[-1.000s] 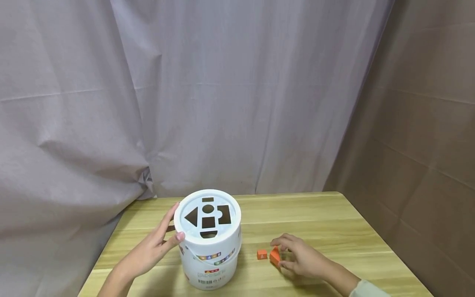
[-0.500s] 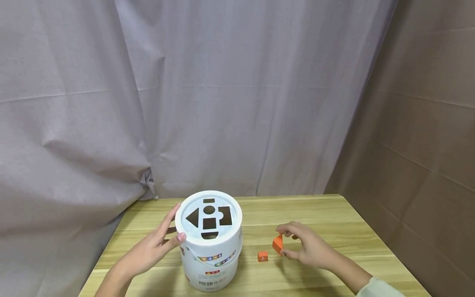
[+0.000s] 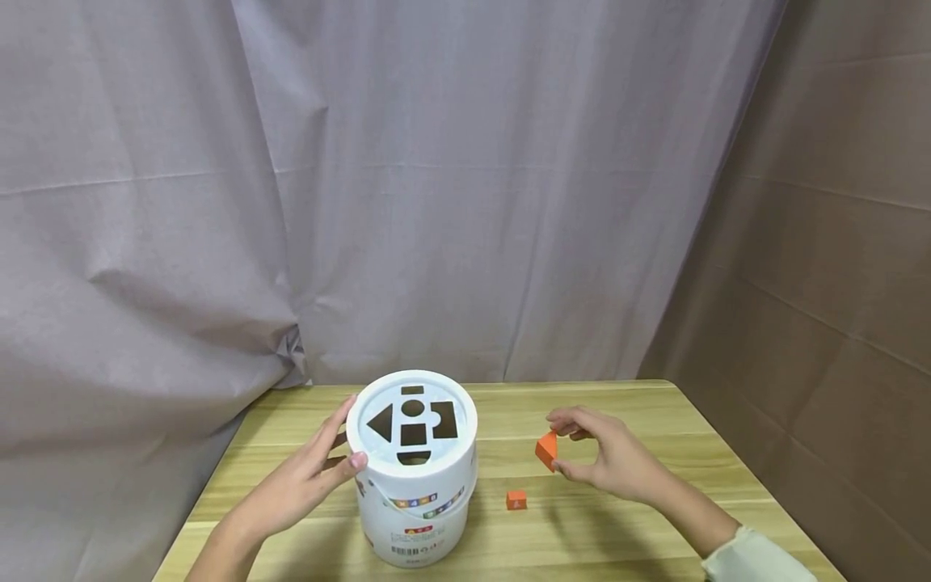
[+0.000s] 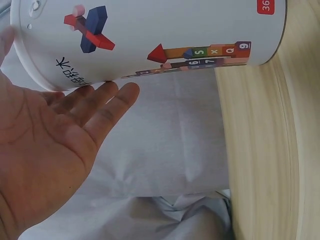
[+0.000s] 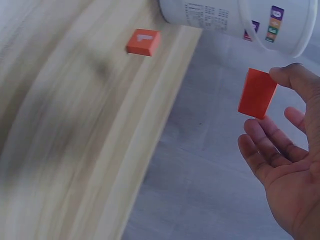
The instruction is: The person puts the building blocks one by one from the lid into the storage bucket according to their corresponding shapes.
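Note:
A white bucket (image 3: 414,517) with printed colored blocks stands on the table, topped by a lid (image 3: 471,427) cut with shaped holes. My left hand (image 3: 298,485) rests against its left side near the rim, thumb in front and fingers toward the back. In the left wrist view those fingers (image 4: 102,107) are nearly straight along the wall. Right of the bucket, my right hand (image 3: 607,457) pinches an orange triangular block (image 3: 547,450) above the table between thumb and fingertips. The right wrist view shows a flat rectangular face of this block (image 5: 257,93).
A small orange block (image 3: 516,500) with a pale mark on it lies on the wooden table (image 3: 567,404), between the bucket and my right hand. A grey curtain (image 3: 465,202) hangs behind the table, and a brownish one (image 3: 822,267) at the right.
My right hand has lifted the orange triangular block off the table and raised it away from the small block. The left hand stays against the bucket.

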`<state>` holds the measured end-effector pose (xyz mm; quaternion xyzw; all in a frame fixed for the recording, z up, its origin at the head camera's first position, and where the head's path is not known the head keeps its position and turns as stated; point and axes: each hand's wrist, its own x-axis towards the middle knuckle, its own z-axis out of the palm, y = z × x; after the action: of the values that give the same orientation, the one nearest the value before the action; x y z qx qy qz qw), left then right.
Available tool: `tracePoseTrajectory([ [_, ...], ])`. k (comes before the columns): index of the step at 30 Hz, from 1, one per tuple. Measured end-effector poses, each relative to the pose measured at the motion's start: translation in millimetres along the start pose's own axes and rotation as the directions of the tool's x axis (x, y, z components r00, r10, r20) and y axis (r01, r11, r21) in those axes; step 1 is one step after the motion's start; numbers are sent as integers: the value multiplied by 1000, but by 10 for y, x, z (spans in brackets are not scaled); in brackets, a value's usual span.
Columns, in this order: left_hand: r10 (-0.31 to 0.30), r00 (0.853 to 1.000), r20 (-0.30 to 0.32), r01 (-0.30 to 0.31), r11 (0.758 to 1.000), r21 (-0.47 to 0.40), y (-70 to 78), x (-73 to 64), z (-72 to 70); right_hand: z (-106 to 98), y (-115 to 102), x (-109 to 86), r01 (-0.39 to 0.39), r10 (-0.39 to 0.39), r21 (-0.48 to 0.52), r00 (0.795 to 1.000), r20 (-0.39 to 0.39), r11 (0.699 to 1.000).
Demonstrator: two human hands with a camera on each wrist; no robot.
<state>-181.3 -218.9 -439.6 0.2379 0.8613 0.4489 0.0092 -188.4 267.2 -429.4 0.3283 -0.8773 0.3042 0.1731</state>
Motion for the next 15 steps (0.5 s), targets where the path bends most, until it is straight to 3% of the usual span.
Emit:
tracePoseTrajectory([
  [6,0,1000,0,0,1000,0,2,-11,11,-52,-68,84,-21,21,2,1000,-5,1000],
  [15,19,1000,-3,-19,1000,-3,-2,2,2,-144,-203,246,21,-21,-4,997,-70,1000],
])
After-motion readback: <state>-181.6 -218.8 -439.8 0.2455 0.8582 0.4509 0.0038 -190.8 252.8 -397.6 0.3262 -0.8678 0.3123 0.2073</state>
